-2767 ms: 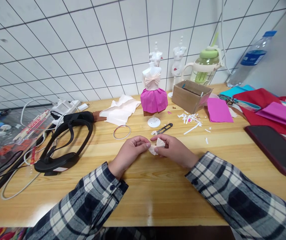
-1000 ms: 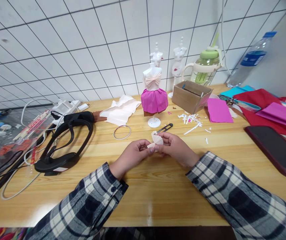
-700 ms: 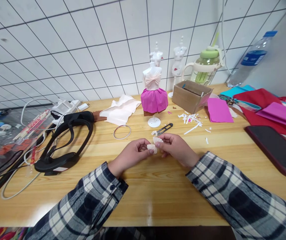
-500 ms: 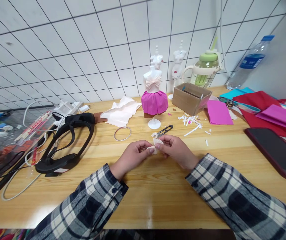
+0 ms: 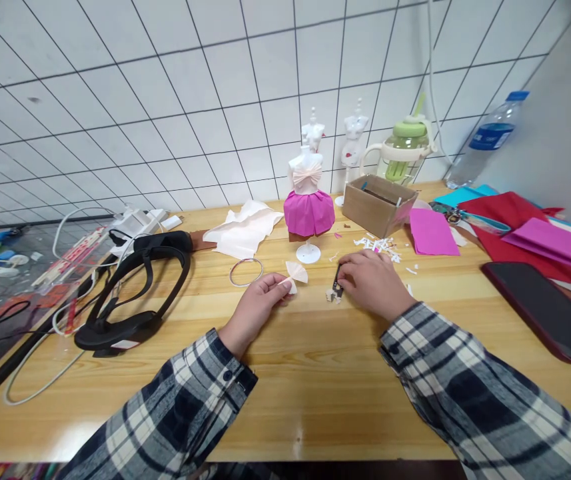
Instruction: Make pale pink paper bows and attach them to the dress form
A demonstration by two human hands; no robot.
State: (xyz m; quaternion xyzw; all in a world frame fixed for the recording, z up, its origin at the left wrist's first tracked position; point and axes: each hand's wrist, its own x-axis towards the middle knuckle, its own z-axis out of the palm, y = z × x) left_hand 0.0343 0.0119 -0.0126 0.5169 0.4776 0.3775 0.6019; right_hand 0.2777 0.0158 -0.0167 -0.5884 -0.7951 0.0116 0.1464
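Between the thumb and fingers of my left hand (image 5: 264,301) is a pleated pale pink paper piece (image 5: 297,272), fanned out toward the right. My right hand (image 5: 369,280) is closed on small black thread snips (image 5: 336,285), whose tips point toward me near some pale paper scraps (image 5: 334,295). Behind both hands stands a small white dress form (image 5: 308,252) with a pale pleated bow on its chest and a magenta paper skirt (image 5: 309,213). A thin ring (image 5: 246,273) lies beside my left hand.
Pale crumpled paper (image 5: 245,230), a black headset strap (image 5: 152,320) and cables lie left. A cardboard box (image 5: 378,207), paper shreds (image 5: 378,247), magenta paper (image 5: 434,232), red sheets (image 5: 500,217) and a phone (image 5: 540,310) are right. A lidded cup (image 5: 408,150) and bottle (image 5: 488,140) stand behind.
My right hand has let go of the pleated paper, moved right and taken hold of the snips. The paper stays in my left hand. The other person's hand at the far left has left the view.
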